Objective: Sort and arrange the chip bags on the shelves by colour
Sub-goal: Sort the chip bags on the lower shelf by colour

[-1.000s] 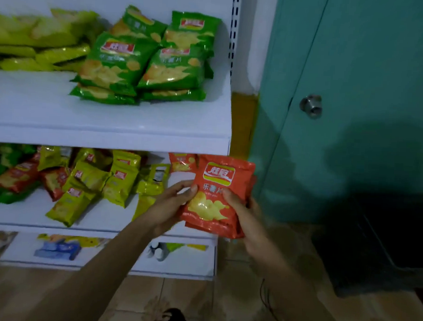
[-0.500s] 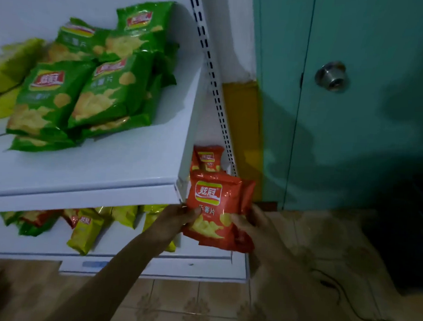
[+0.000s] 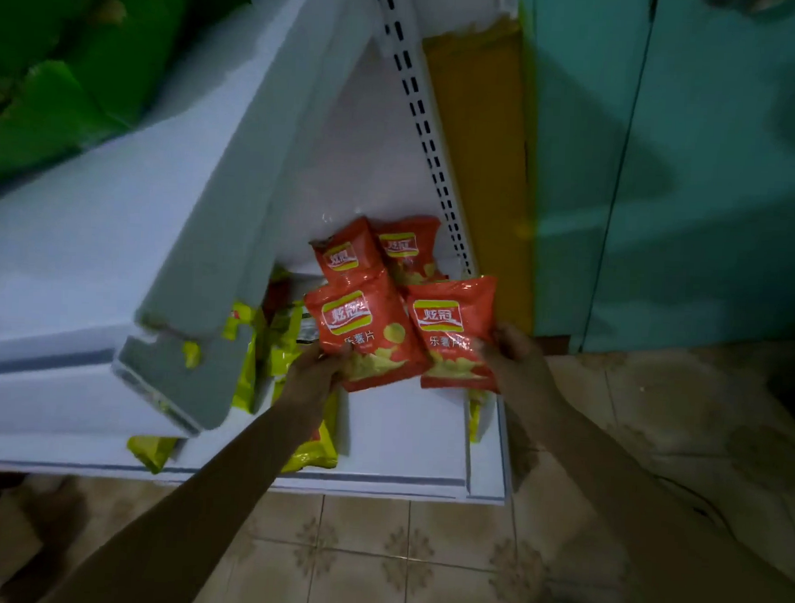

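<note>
Head view: left hand (image 3: 312, 375) pinches a red bag (image 3: 367, 336) by its bottom corner, right hand (image 3: 516, 361) pinches second red bag (image 3: 453, 335), both over the lower shelf (image 3: 403, 438), rear red bags (image 3: 347, 258) at 12 o'clock. Probably light, slick, crushable: grip the seams. Fingers behind bags hidden; green bags (image 3: 53, 104) at 10 o'clock blurred.
</note>
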